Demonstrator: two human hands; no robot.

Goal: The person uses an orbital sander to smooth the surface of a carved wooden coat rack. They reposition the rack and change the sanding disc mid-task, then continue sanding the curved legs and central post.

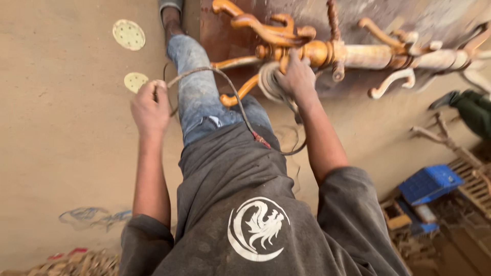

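Wood coat stand (358, 53), turned and orange-brown, lies across the floor ahead of me, curved hooks sticking out both sides. My right hand (295, 76) presses a round sanding tool (270, 82) against its hub, fingers wrapped over the tool. My left hand (150, 107) is fisted round the power cord (232, 94), which loops over my jeans leg (202, 97) to the tool. Two sanding discs (129, 35) on the floor left. One blue crate (429, 184) at right among wood scraps.
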